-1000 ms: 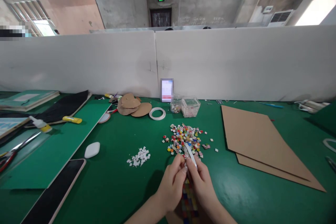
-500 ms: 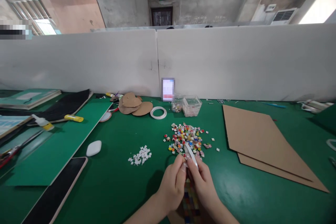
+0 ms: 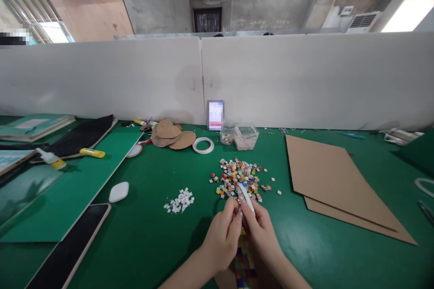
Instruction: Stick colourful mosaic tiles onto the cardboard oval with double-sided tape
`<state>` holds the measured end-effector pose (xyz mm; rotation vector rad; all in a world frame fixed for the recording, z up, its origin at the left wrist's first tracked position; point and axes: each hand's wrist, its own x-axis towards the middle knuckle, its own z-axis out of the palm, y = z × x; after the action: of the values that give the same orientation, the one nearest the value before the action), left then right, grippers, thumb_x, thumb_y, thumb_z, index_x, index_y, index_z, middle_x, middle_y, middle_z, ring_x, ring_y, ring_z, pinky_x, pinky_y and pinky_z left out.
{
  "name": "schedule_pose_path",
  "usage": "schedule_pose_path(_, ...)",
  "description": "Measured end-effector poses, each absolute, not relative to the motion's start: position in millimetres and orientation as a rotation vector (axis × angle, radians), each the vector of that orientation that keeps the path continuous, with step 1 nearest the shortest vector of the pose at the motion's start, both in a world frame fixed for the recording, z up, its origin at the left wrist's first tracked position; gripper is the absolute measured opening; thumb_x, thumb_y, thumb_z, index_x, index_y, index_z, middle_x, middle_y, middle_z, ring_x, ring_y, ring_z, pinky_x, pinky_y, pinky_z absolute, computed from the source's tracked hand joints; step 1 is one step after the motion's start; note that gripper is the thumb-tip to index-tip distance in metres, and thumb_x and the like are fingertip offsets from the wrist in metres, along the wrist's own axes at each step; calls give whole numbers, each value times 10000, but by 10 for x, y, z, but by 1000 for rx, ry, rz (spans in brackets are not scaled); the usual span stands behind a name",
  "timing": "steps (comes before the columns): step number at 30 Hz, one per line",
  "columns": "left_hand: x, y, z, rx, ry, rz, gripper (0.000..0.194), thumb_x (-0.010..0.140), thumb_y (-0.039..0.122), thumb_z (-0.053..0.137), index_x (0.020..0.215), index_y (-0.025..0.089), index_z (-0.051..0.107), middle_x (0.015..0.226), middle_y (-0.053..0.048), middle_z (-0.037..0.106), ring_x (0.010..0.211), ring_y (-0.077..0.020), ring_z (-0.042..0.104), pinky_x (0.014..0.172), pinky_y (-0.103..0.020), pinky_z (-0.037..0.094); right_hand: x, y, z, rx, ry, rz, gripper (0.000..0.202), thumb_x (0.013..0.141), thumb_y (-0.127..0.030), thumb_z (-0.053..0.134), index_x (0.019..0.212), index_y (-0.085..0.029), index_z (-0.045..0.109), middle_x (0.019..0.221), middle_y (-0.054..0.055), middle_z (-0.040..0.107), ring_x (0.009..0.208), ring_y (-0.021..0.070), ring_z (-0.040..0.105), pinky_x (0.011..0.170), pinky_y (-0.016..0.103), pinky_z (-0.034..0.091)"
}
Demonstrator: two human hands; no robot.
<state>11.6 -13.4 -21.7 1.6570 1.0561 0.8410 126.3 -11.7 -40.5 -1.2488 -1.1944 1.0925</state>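
Observation:
My right hand (image 3: pixel 260 223) is closed around a slim white tool (image 3: pixel 248 199) whose exact kind I cannot make out. My left hand (image 3: pixel 222 232) meets it at the fingertips in a pinch; whatever sits between those fingers is hidden. Below both hands, a strip of coloured mosaic tiles (image 3: pixel 246 264) lies on brown cardboard (image 3: pixel 225 278), partly covered by the wrists. Just beyond the fingertips spreads a heap of small multicoloured tiles (image 3: pixel 239 174). To the left is a smaller pile of white square bits (image 3: pixel 180 201).
Cardboard sheets (image 3: pixel 325 171) lie at right. Behind the heap stand a clear plastic box (image 3: pixel 246 137), a lit phone (image 3: pixel 215 115) and a tape roll (image 3: pixel 203 145). Cardboard discs (image 3: pixel 166 132), a white case (image 3: pixel 119 192), a green board (image 3: pixel 91 176) and a glue bottle (image 3: pixel 50 158) are at left.
The view has shifted slightly, and both hands stay together in nearly the same pose. The red-handled tool at the far left no longer shows on the table.

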Motion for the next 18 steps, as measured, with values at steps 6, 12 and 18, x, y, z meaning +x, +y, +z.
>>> schedule_pose_path(6, 113, -137, -204, 1670, 1088, 846, 195, 916, 295, 245, 786, 201, 357, 662, 22, 462, 564, -116, 428, 524, -226, 304, 1263, -112, -346, -1187, -1235, 1118, 328, 846, -413, 463, 663, -155, 549, 597, -17, 448, 564, 113, 385, 524, 208, 360)
schedule_pose_path(12, 109, -143, -226, 1692, 1115, 867, 216, 917, 286, 239, 782, 196, 382, 653, 18, 464, 557, -115, 417, 519, -230, 294, 1267, -129, -350, -1187, -1215, 1164, 318, 848, -417, 470, 727, -150, 594, 639, -1, 500, 598, 120, 419, 561, 215, 380)
schedule_pose_path(18, 119, -161, -223, 1672, 1130, 869, 232, 924, 311, 234, 785, 200, 383, 628, 30, 438, 538, -111, 410, 506, -230, 279, 1271, -125, -406, -1189, -1149, 1181, 340, 836, -442, 486, 852, -149, 659, 668, 21, 565, 639, 145, 490, 590, 232, 415)
